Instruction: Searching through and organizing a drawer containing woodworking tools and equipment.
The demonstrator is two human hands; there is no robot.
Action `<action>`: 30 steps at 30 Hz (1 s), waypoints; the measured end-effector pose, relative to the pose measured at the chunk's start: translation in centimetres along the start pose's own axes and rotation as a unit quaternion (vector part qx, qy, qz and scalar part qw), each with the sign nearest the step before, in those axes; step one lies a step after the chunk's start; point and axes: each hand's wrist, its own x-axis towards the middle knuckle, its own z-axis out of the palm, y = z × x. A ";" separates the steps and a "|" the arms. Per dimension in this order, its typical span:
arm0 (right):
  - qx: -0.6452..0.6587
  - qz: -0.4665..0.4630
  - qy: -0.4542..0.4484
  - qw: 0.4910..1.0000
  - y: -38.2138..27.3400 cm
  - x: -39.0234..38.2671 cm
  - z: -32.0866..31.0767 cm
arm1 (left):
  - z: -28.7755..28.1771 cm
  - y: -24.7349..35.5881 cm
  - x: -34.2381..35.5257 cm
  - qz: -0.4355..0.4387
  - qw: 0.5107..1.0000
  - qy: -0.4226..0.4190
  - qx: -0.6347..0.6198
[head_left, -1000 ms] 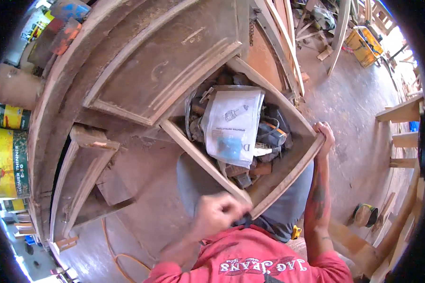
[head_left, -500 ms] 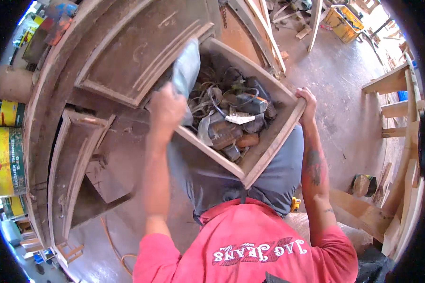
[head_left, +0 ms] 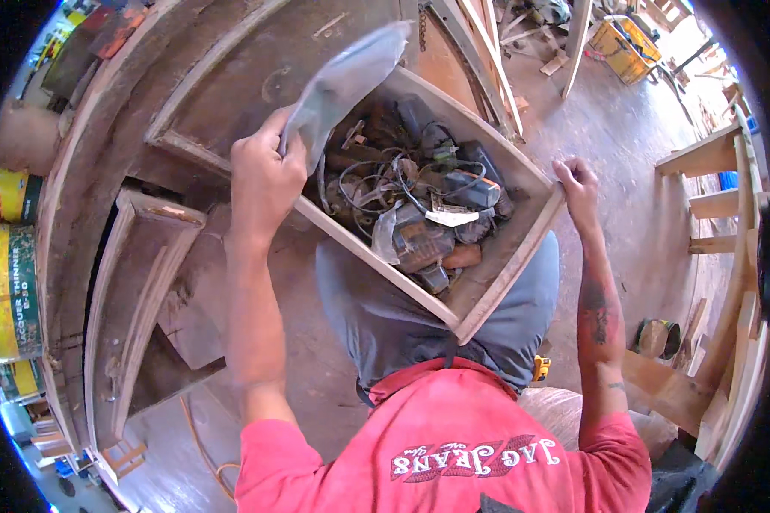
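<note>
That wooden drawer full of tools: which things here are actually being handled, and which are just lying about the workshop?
In hand:
- wooden drawer, its corner gripped by the right hand
- clear plastic bag, lifted by the left hand
- tangled power tools and cords inside the drawer

Lying about:
- yellow tins
- wooden cabinet frame
- yellow crate
- timber stools

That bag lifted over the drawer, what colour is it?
The plastic bag in the left hand looks greyish and translucent, seen in the head view.

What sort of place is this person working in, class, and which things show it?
Probably a woodworking shop: unfinished wooden frames stand about, a wooden drawer holds corded tools, and yellow cans stand at the left.
</note>
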 end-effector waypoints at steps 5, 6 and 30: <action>-0.119 -0.383 0.132 0.906 -14.9 -2.9 0.7 | 1.9 1.5 2.6 0.204 0.976 -0.072 0.006; -0.107 -0.449 0.128 0.878 -17.7 -3.3 1.3 | 2.2 2.2 3.4 0.254 0.959 -0.121 0.023; -0.325 -0.219 -0.064 0.918 -16.9 -2.5 0.5 | 21.3 -11.4 9.5 -0.073 0.961 -0.263 0.047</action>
